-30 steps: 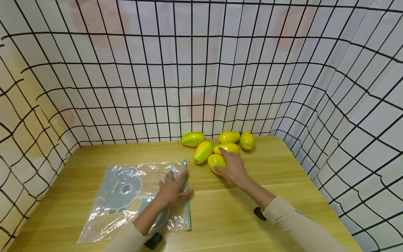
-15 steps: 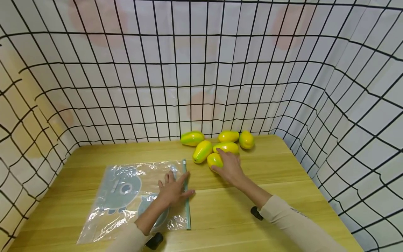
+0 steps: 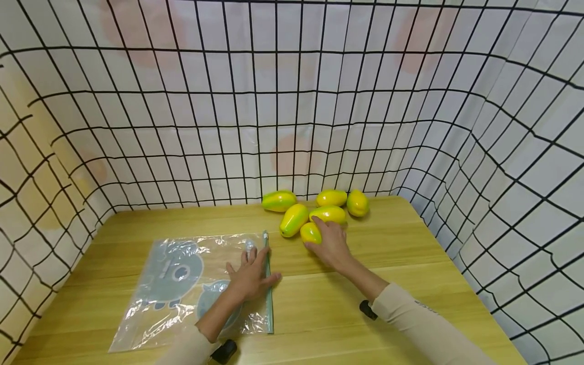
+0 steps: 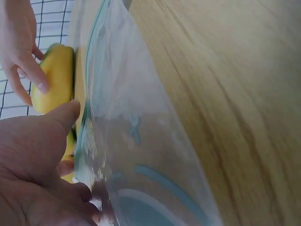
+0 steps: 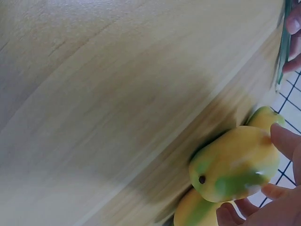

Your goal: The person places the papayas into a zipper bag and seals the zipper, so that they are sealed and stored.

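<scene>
My right hand (image 3: 334, 247) holds the nearest yellow-green mango (image 3: 311, 233), with the thumb on one side and fingers on the other. The right wrist view shows that mango (image 5: 235, 165) lying on its side, its dark stem spot facing the camera. On the left, a clear plastic zip bag (image 3: 182, 258) with blue cartoon prints lies flat. My left hand (image 3: 248, 280) rests on it with fingers spread, beside the teal zip edge (image 3: 269, 312); the thumb reaches past that edge. In the left wrist view the bag's film (image 4: 136, 84) rises a little near the zip.
Several more mangoes, among them an upright-looking one (image 3: 358, 204) and one by the net (image 3: 279, 201), cluster behind the right hand. Black netting (image 3: 298, 124) over white sheeting walls the wooden table (image 3: 347, 324) at the back and sides.
The left hand and the bag's zip edge have shifted slightly left. My right hand has moved slightly left around the nearest mango. The other mangoes stay put.
</scene>
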`<state>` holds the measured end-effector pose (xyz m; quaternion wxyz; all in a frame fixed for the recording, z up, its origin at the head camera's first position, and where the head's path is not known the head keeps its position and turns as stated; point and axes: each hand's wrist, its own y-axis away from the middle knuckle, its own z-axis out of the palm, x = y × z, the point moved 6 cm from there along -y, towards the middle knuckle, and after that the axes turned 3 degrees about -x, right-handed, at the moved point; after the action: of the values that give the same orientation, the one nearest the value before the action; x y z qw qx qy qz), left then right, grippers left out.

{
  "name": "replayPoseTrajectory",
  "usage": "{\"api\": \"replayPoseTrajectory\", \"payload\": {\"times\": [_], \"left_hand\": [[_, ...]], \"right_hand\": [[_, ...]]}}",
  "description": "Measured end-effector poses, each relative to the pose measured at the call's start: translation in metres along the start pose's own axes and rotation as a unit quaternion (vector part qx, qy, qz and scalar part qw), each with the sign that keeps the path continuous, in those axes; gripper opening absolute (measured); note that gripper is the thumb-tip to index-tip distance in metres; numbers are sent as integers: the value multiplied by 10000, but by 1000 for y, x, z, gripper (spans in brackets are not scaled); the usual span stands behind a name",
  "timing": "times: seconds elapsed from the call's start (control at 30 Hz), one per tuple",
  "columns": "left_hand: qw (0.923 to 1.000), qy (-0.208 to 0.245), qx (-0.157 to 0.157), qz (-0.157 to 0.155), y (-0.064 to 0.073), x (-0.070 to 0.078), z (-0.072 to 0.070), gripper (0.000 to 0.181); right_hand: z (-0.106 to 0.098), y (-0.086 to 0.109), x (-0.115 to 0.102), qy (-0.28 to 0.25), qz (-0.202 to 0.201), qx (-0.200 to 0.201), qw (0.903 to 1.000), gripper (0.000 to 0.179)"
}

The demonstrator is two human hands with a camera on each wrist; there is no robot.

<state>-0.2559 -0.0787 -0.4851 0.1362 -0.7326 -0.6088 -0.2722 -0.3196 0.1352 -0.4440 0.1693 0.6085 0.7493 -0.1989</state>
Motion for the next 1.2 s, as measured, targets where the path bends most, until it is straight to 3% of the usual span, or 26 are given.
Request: {"api": "replayPoseTrajectory", "payload": {"times": [0.3, 0.57, 0.73, 0.93, 1.1, 1.2], "left_hand": [[9999, 147, -47, -29, -3, -1, -3, 77], [9985, 333, -413, -104, -6, -2, -4, 71], [9983, 369, -441, -78, -5, -3, -6, 61], [9991, 372, -191, -44, -5, -2, -4, 59], [9982, 573, 201, 27, -6, -2, -2, 61], [9977, 472, 477, 104, -7, -2, -3, 59]], "right_hand": [[4, -1, 1, 51, 18, 17, 10000, 74], [5, 0, -1, 148, -37, 68, 9999, 73], [6, 1, -1, 151, -71, 67, 9998, 72], [6, 1, 1, 121, -37, -19, 9999, 72], [6, 1, 1, 175, -95, -37, 9998, 73], [5, 0, 2, 202, -88, -37, 9998, 73]]}}
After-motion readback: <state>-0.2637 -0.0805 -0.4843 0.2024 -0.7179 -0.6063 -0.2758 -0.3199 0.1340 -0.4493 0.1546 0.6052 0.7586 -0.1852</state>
